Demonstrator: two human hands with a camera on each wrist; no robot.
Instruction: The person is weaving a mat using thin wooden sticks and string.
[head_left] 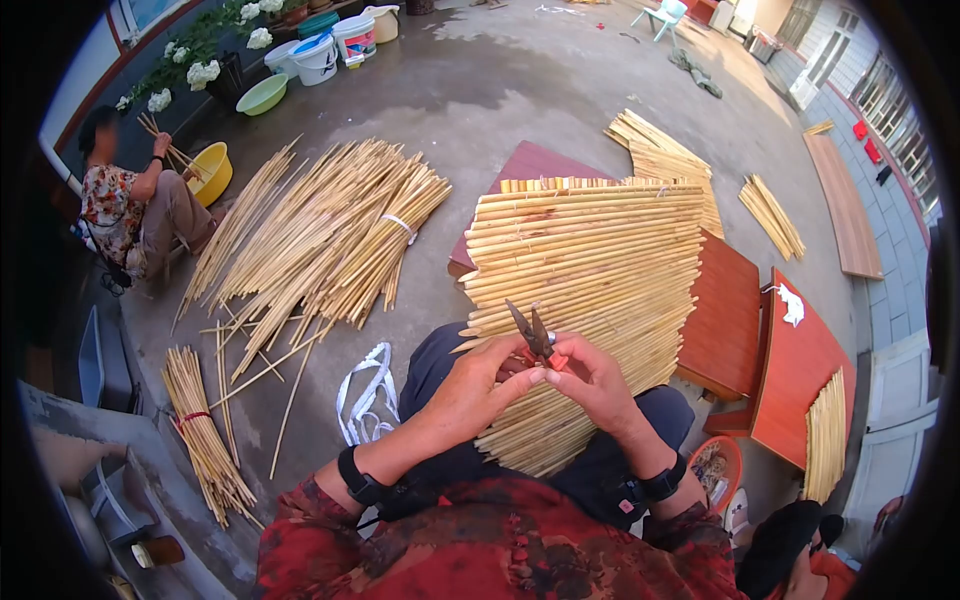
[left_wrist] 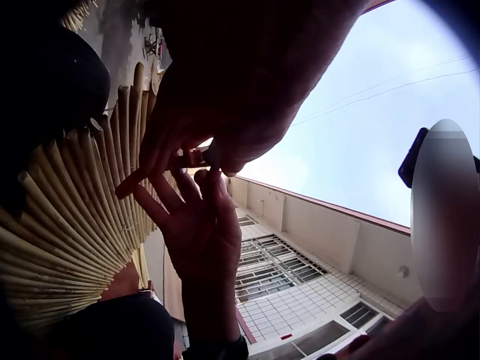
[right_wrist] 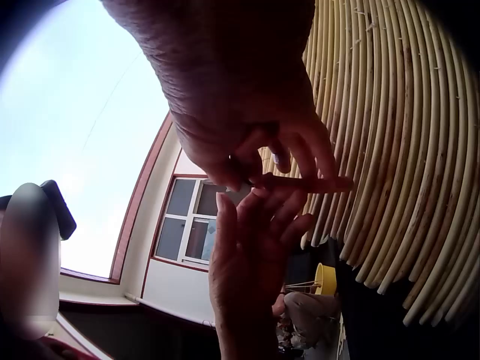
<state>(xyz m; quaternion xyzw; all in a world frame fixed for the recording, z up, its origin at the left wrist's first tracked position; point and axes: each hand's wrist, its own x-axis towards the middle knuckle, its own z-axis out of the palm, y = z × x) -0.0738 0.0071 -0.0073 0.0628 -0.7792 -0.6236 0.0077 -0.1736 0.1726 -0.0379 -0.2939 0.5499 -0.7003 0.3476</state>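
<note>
In the head view a pair of pliers [head_left: 540,338], with dark metal jaws and red handles, is held up over the person's lap. The jaws point away from the body, their tips a little apart. The left hand [head_left: 475,388] pinches the handles from one side, thumb on top. From the other side the right hand [head_left: 602,385] pinches them too, and the two thumbs nearly meet. Behind and beneath lies a mat of pale sticks [head_left: 590,260] tied side by side, reaching onto the lap. Both wrist views show a red handle [left_wrist: 131,182] between the fingers; the palms partly hide the pliers.
Loose sticks [head_left: 310,230] are heaped on the floor at left, near a tied bundle [head_left: 205,430] and white strapping [head_left: 368,395]. Red-brown boards [head_left: 720,310] lie under and beside the mat. Another person [head_left: 140,200] sits by a yellow basin [head_left: 212,172], holding sticks.
</note>
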